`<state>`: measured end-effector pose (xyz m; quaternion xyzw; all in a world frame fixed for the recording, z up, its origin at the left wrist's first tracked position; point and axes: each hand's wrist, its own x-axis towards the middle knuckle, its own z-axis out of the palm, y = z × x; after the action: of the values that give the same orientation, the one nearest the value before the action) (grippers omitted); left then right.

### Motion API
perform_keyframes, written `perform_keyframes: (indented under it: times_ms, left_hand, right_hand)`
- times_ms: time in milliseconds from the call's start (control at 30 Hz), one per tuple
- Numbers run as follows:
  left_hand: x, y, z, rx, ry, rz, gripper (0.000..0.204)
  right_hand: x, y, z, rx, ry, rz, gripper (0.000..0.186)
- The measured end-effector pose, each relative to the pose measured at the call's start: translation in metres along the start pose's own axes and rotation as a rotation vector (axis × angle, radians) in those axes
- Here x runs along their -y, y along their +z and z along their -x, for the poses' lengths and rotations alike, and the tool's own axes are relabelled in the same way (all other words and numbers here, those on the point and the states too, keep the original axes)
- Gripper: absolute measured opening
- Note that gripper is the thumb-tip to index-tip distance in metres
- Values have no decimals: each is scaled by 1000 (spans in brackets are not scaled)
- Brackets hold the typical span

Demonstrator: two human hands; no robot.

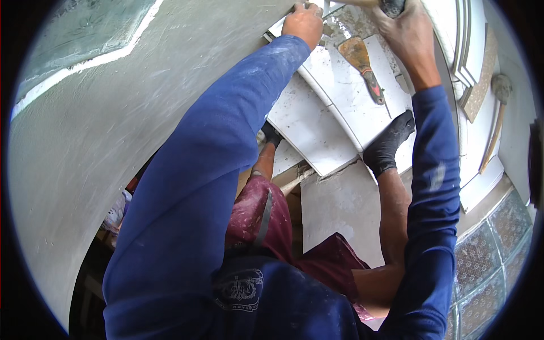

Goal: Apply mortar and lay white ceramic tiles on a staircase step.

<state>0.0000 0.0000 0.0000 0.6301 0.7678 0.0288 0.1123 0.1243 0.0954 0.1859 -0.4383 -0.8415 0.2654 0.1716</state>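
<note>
At the top, beside the grey wall, my left hand point(304, 25) is closed at a white tile point(277, 27), its bent fingertips partly cut off by the frame edge. To its right, my right hand point(407, 37) grips a mallet point(392, 7) close to its dark head; the pale handle points left and leaves the picture. Between and below both hands, a putty knife point(361, 65) with a rusty, mortar-crusted blade and a dark and red handle lies on white stair tiles point(340, 93). Rough mortar point(347, 22) shows at the blade's far end.
My feet, in dark socks point(391, 141), stand on the tiled steps. Cut tile pieces point(462, 39) lean at the right. A second mallet point(501, 90) with a wooden handle rests beyond them. Glass blocks point(487, 266) are at the lower right; a plastered wall point(130, 107) curves along the left.
</note>
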Motion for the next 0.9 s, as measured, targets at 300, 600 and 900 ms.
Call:
perform_keyframes:
  times_ms: [300, 600, 900]
  left_hand:
    - [-7, -4, 18, 8, -46, 25, 31]
    - [-16, 12, 98, -383, -569, 736, 23]
    - [14, 18, 81, -137, -1027, 1032, 30]
  right_hand:
    - [21, -7, 15, -94, 160, -27, 21]
    - [-8, 2, 16, -49, -10, 168, 38]
    - [12, 25, 21, -31, 27, 212, 36]
